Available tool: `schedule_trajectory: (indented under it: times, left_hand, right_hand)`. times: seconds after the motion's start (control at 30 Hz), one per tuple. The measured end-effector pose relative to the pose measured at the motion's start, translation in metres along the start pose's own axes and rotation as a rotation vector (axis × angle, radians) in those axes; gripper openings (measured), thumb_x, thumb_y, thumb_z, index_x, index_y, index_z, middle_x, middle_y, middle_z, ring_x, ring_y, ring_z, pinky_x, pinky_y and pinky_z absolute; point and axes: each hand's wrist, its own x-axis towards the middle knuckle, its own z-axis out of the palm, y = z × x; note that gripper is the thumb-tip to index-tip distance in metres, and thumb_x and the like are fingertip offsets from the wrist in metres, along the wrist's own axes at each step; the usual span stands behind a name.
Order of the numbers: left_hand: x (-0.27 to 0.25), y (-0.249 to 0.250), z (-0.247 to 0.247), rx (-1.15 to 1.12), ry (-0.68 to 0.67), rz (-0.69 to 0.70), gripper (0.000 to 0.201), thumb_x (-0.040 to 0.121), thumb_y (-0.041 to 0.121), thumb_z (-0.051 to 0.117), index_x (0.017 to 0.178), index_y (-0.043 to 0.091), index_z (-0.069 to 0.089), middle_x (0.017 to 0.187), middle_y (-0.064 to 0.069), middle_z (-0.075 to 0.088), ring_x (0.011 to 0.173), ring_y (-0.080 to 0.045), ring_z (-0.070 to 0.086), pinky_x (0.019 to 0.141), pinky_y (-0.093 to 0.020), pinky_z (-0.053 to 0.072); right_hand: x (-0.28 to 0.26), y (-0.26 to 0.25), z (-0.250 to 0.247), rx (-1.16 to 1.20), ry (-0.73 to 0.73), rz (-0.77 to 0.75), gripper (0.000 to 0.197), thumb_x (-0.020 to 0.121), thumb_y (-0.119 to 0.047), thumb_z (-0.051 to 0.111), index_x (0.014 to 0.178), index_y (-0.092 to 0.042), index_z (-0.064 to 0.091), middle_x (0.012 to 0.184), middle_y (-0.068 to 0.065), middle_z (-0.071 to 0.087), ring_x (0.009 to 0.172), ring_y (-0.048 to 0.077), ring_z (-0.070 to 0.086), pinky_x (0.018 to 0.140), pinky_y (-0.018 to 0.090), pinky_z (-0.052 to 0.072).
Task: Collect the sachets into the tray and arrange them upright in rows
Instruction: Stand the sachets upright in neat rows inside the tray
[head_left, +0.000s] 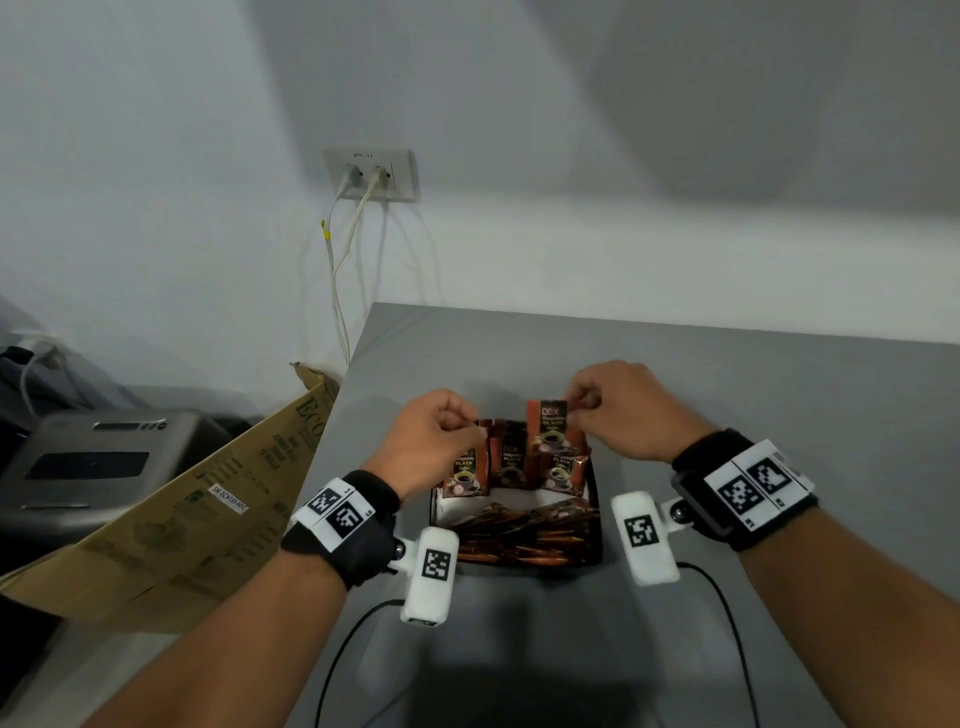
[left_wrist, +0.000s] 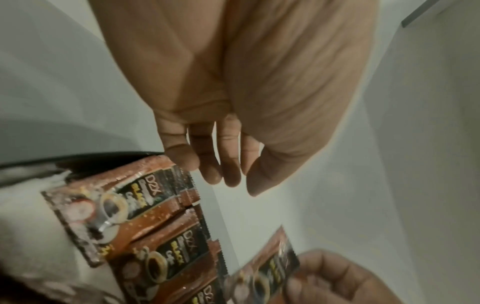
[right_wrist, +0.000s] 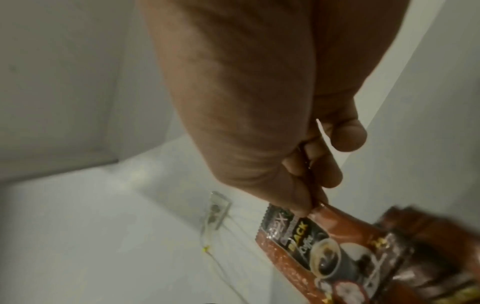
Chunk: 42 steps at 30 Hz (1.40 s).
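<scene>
A black tray (head_left: 596, 519) sits on the grey table between my hands. Brown-and-black coffee sachets (head_left: 467, 467) stand upright in its back row, and several more sachets (head_left: 524, 535) lie flat in a pile at the front. My right hand (head_left: 574, 410) pinches the top edge of one sachet (head_left: 550, 431), holding it upright above the right end of the back row; the right wrist view shows thumb and fingers of that hand (right_wrist: 309, 209) on this sachet (right_wrist: 324, 246). My left hand (head_left: 470, 423) hovers at the row's left end, its loose fingers (left_wrist: 207, 164) touching the sachet tops (left_wrist: 145, 195) and holding nothing.
An open cardboard box (head_left: 208, 493) leans against the table's left edge, with a grey appliance (head_left: 104, 457) beyond it. A wall socket (head_left: 371, 174) with white cables hangs behind the table. Black cables (head_left: 353, 634) trail over the near tabletop.
</scene>
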Motion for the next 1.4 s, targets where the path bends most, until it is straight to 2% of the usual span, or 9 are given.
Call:
schedule_trajectory:
  times: [0.1,0.17,0.3,0.47,0.73,0.87,1.07,1.3,1.4]
  left_hand:
    - [-0.001,-0.012,-0.006,0.041,-0.02,-0.023,0.01,0.088,0.011,0.073,0.093,0.016,0.066,0.082,-0.008,0.069,0.068,-0.014,0.061,0.065,-0.03,0.05]
    - [-0.002,-0.016,-0.006,0.055,-0.037,-0.035,0.008,0.089,0.012,0.072,0.093,0.016,0.066,0.081,-0.009,0.07,0.067,-0.015,0.061,0.065,-0.03,0.049]
    - [-0.005,-0.02,-0.006,0.104,-0.046,-0.037,0.006,0.091,0.015,0.07,0.095,0.018,0.067,0.084,-0.006,0.073,0.073,-0.017,0.067,0.07,-0.031,0.053]
    - [-0.008,-0.024,-0.008,0.107,-0.043,-0.053,0.007,0.09,0.014,0.07,0.094,0.018,0.067,0.088,-0.006,0.074,0.084,-0.026,0.071,0.086,-0.04,0.058]
    - [-0.01,-0.024,-0.008,0.133,-0.056,-0.064,0.008,0.089,0.015,0.071,0.094,0.02,0.068,0.09,-0.001,0.074,0.084,-0.02,0.071,0.09,-0.045,0.057]
    - [-0.01,-0.023,-0.006,0.145,-0.065,-0.07,0.008,0.089,0.017,0.07,0.095,0.021,0.068,0.091,0.002,0.073,0.085,-0.019,0.07,0.091,-0.044,0.056]
    - [-0.01,-0.021,-0.005,0.158,-0.089,-0.072,0.008,0.09,0.017,0.069,0.096,0.022,0.067,0.092,0.001,0.072,0.08,-0.015,0.069,0.087,-0.041,0.058]
    - [-0.011,-0.021,-0.004,0.176,-0.107,-0.077,0.009,0.09,0.016,0.069,0.095,0.022,0.067,0.091,-0.002,0.074,0.084,-0.019,0.071,0.089,-0.044,0.057]
    - [-0.013,-0.019,-0.004,0.182,-0.127,-0.072,0.009,0.09,0.013,0.068,0.096,0.019,0.066,0.086,-0.005,0.075,0.078,-0.02,0.071,0.088,-0.046,0.058]
  right_hand:
    - [-0.004,0.021,0.013,-0.109,-0.046,0.056,0.009,0.091,-0.012,0.065,0.091,-0.02,0.07,0.089,-0.008,0.067,0.079,0.005,0.062,0.064,0.017,0.045]
    - [-0.008,0.027,0.027,-0.144,-0.074,0.06,0.01,0.093,-0.012,0.061,0.096,-0.018,0.069,0.094,-0.007,0.066,0.083,0.009,0.062,0.069,0.019,0.047]
    - [-0.009,0.029,0.043,-0.133,-0.031,0.046,0.013,0.097,-0.014,0.058,0.104,-0.017,0.068,0.093,-0.009,0.061,0.08,0.004,0.056,0.063,0.011,0.038]
    - [-0.006,0.028,0.046,-0.047,0.006,0.046,0.008,0.096,-0.015,0.061,0.098,-0.017,0.068,0.088,-0.01,0.061,0.078,0.001,0.058,0.062,0.01,0.039]
    - [-0.013,0.038,0.058,-0.031,0.015,0.113,0.008,0.095,-0.014,0.063,0.095,-0.021,0.066,0.095,-0.007,0.062,0.078,0.0,0.057,0.058,0.009,0.037]
    - [-0.012,0.042,0.061,0.011,0.046,0.106,0.017,0.095,-0.01,0.061,0.109,-0.018,0.067,0.1,-0.003,0.064,0.084,0.009,0.061,0.063,0.01,0.04]
    - [-0.017,0.044,0.064,-0.087,0.135,0.045,0.017,0.088,-0.011,0.067,0.103,-0.018,0.062,0.099,-0.007,0.05,0.089,0.012,0.052,0.076,0.022,0.044]
    - [-0.024,0.04,0.054,-0.039,0.141,0.007,0.022,0.085,-0.017,0.073,0.104,-0.019,0.061,0.104,-0.005,0.052,0.091,0.009,0.051,0.069,0.011,0.035]
    - [-0.033,0.025,0.037,0.006,-0.079,-0.049,0.024,0.084,-0.014,0.072,0.107,-0.022,0.068,0.098,-0.007,0.061,0.082,0.001,0.054,0.066,0.014,0.039]
